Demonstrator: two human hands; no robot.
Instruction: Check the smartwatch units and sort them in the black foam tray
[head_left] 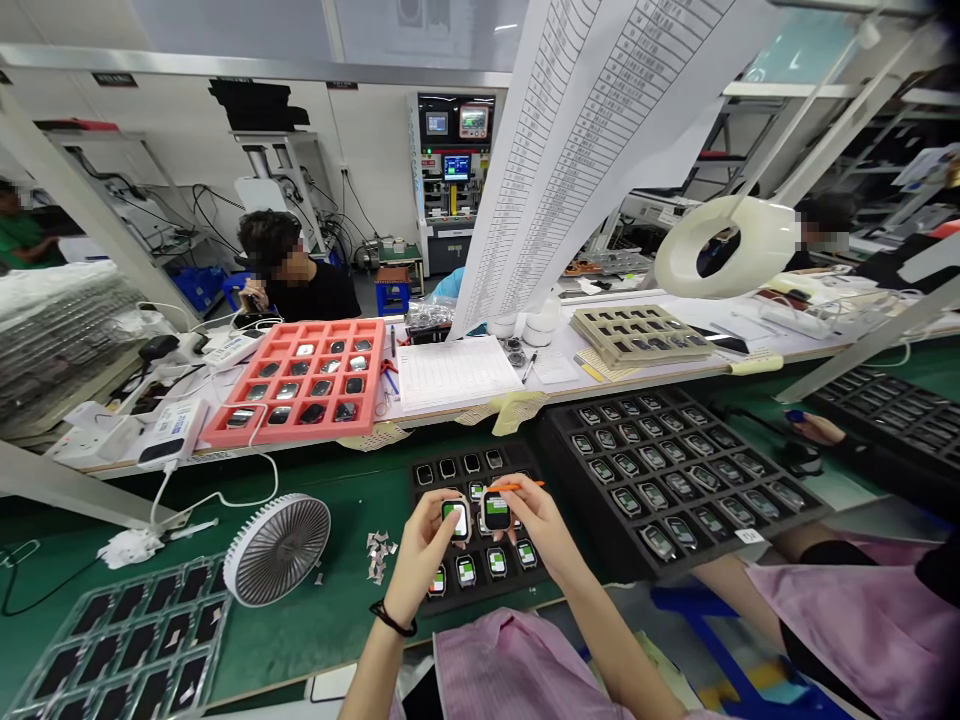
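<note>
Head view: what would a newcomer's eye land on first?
Probably the coral-red tray left of centre and the large printed sheets hanging at upper centre. Lower centre, the left hand holds a lit watch and the right hand an orange stick.

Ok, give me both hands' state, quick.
Left hand: closed, holding a watch.
Right hand: closed, holding a second watch and an orange stick.

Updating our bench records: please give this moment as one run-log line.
left hand: holds white-green-screen watch | right hand: holds black-green-screen watch, orange stick | below: black tray with watches
</note>
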